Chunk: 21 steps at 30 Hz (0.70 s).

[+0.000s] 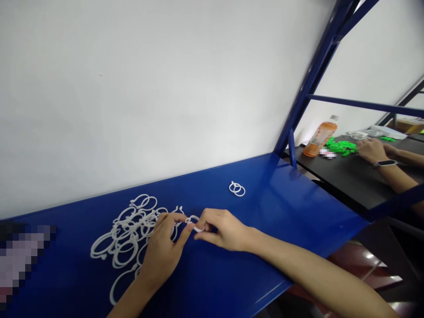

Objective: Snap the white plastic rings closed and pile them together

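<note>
Between my two hands, just above the blue table [212, 274], is a small white plastic ring [195, 218]. My left hand [167, 240] pinches its left side between thumb and forefinger. On the opposite side, my right hand [220, 227] grips the ring with bent fingers. A loose pile of white open rings [126, 247] with knobbed ends lies beside and partly behind my left hand, several tangled together. Farther back to the right, a linked pair of closed white rings [237, 189] rests on the blue surface.
A white wall [165, 88] stands behind the table, and a blue metal frame [308, 79] rises at its right end. Beyond it, a co-worker's hands [374, 150] are at a black table [347, 172] with green pieces [342, 146] and an orange drink bottle [320, 138].
</note>
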Available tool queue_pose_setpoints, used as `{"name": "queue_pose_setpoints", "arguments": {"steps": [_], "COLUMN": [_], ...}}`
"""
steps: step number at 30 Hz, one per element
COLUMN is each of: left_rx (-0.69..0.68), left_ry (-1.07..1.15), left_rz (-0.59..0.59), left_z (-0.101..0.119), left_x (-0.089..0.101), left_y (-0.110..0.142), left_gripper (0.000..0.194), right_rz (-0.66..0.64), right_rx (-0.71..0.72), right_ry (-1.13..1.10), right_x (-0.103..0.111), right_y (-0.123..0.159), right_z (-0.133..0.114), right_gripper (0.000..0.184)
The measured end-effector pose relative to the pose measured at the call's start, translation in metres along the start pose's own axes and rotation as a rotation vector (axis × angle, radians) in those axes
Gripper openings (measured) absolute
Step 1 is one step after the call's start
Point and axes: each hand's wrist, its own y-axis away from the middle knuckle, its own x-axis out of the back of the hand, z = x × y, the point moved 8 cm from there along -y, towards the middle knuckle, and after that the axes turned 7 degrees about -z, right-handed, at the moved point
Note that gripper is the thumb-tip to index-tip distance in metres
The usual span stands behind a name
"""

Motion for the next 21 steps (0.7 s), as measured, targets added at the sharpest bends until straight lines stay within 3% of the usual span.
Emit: {"name": "queue_pose_setpoints", "arguments": {"steps": [4,8,14,21], "left_rx": [0.035,-0.015,-0.105,-0.235], "left_ry": [0.097,0.144,0.168,0.138], "left_rz": [-0.038,-0.055,-0.047,-0.057], "left_z": [-0.003,0.003,0.008,0.016], "left_x": [-0.002,0.002,0.007,0.01], "left_y": [0.0,0.0,0.001,0.001], "left_gripper": [0.023,0.021,0.017,0.013], "right_rz": [-0.009,0.157,0.03,-0.026], "right_rx": [0.061,0.006,-0.026,0.137], "right_ry": [0.047,0.076,0.025,0.07], "right_x": [0.0,0.018,0.003,-0.002], "right_y": [0.001,0.004,0.001,0.002], "right_z": [-0.008,-0.007,-0.001,-0.015], "right_gripper": [0.023,0.025,0.019,0.019]}}
